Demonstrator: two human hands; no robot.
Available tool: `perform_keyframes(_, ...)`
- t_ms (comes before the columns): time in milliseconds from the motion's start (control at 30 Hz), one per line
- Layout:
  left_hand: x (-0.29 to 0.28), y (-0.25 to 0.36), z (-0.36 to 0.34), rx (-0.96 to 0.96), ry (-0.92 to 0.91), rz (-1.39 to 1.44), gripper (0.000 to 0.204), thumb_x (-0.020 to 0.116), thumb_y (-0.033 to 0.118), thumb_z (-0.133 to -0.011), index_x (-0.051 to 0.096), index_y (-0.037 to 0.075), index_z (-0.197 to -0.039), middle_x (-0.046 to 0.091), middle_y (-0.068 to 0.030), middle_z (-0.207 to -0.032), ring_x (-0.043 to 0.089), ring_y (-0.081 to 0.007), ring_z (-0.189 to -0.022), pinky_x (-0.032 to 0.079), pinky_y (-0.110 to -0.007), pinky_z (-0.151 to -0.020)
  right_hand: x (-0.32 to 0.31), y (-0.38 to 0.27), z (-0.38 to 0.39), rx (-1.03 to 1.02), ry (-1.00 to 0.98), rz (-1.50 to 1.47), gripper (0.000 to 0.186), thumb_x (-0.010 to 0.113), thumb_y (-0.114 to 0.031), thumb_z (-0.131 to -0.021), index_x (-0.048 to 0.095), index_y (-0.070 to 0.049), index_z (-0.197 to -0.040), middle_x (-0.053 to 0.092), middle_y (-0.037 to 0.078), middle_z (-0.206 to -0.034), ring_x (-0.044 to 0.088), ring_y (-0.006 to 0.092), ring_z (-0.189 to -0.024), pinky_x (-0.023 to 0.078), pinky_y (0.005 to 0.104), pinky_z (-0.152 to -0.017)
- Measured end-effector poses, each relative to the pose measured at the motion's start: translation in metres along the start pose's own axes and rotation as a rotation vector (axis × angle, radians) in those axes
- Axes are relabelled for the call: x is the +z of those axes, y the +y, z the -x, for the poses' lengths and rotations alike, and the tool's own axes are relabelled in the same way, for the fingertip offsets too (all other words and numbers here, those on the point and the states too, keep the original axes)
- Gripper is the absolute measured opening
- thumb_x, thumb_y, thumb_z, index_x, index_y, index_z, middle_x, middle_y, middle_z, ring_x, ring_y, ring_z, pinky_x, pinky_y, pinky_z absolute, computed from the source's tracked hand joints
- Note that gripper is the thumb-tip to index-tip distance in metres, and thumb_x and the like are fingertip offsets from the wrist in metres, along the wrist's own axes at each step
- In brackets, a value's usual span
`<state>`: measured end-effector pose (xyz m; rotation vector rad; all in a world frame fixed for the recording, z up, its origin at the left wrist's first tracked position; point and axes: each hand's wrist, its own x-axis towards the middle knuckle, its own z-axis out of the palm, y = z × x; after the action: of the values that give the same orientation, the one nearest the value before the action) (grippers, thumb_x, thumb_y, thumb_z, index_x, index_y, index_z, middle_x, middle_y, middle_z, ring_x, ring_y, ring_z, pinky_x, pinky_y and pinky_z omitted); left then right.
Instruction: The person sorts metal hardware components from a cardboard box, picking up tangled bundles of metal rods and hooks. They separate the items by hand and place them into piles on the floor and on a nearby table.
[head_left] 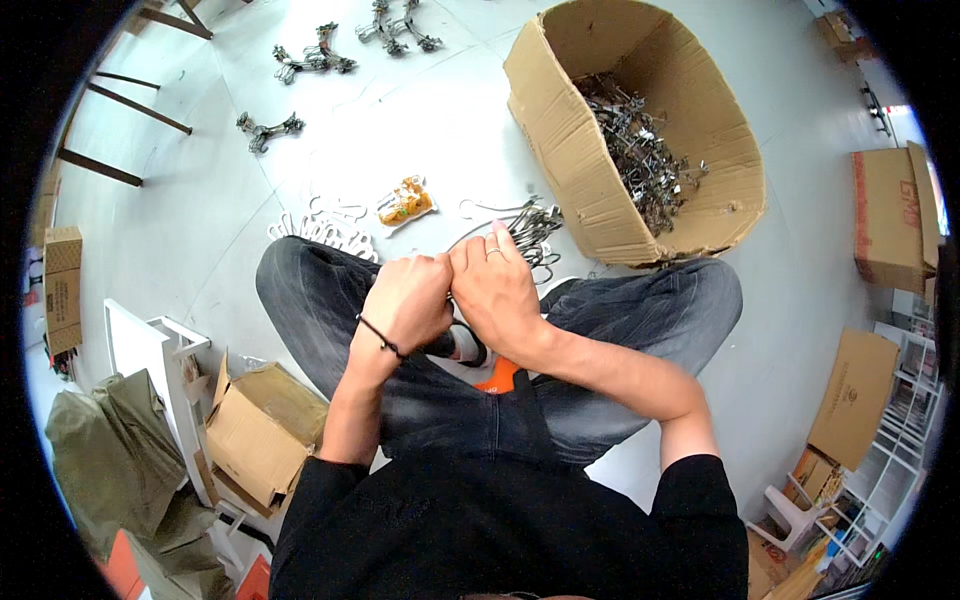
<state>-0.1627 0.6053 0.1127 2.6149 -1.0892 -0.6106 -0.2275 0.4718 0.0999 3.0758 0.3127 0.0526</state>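
My left hand (405,300) is closed in a fist in front of my lap, a dark cord bracelet on its wrist. Pressed against it is my right hand (497,295), its fingers curled down and a ring on one finger. Whatever the two hands hold is hidden beneath them. Just beyond the right hand lies a bunch of dark bent-wire metal pieces (537,228) on the floor. A row of white loop-ended pieces (318,232) is spread past my left knee. Between these groups sits an orange-and-white packet (405,203).
A large open cardboard box (560,150) with a tangle of metal pieces (650,155) stands at the far right. Several bundles of wire pieces (315,58) lie at the far left. Another open carton (255,445) is by my left side; white racks (900,400) line the right.
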Motion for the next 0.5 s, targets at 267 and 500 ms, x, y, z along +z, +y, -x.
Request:
perform_keyframes(267,0.013,0.012,0.007,0.529,-0.199,-0.377,0.012,0.064,0.011,-0.077,0.062,0.001,-0.085,0.069,-0.011,-0.076,0.071,-0.0262,-0.069,0.056,-0.038,-0.06,0.044,0.046,-0.003,-0.285,-0.812,-0.978,0.032,0.081,-0.024,-0.066,0.072,0.001,-0.084,0.071,0.018,-0.078,0.07,0.0299,-0.075,0.054,0.0371,-0.071)
perform_keyframes(500,-0.061,0.007,0.006,0.353,0.316,-0.22,0.061,0.067,0.02,-0.08,0.051,0.003,-0.137,0.05,-0.0144,-0.144,0.039,-0.0319,-0.141,0.02,-0.059,-0.117,0.042,0.047,-0.005,0.167,-0.377,-1.415,0.033,0.072,-0.028,-0.083,0.065,0.005,-0.084,0.064,0.013,-0.069,0.06,0.0209,-0.066,0.048,0.037,-0.065)
